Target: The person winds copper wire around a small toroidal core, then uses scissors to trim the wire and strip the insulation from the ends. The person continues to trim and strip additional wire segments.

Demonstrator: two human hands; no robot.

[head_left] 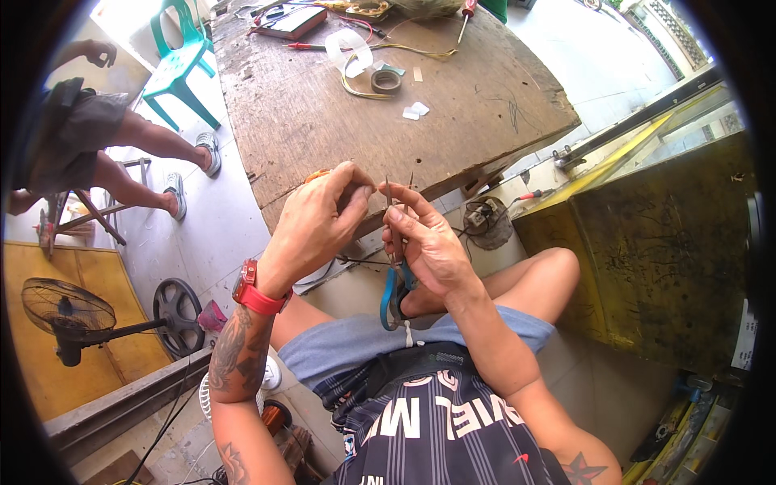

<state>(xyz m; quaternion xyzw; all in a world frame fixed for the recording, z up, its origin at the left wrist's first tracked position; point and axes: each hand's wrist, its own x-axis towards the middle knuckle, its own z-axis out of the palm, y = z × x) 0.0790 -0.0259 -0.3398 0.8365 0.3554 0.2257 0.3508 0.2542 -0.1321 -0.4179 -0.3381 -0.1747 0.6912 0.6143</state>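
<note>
My right hand (428,246) grips a pair of scissors (390,291) around the pivot and blades. Their blue handles hang down toward my lap, and the two blade tips point up, spread apart. Close to the blades, my left hand (319,222) is closed in a pinch, with a red watch on its wrist. What it pinches is too small to make out. Behind its knuckles, a bit of something orange (318,175) shows at the table's edge. Both hands are held just in front of the wooden table (307,113).
On the table lie a roll of brown tape (385,82), a clear tape roll (349,50), small white pieces (416,111), a yellowish cable (420,52) and a screwdriver (466,20). A fan (69,311) stands left; a person's legs (121,162) are near a green chair (179,65).
</note>
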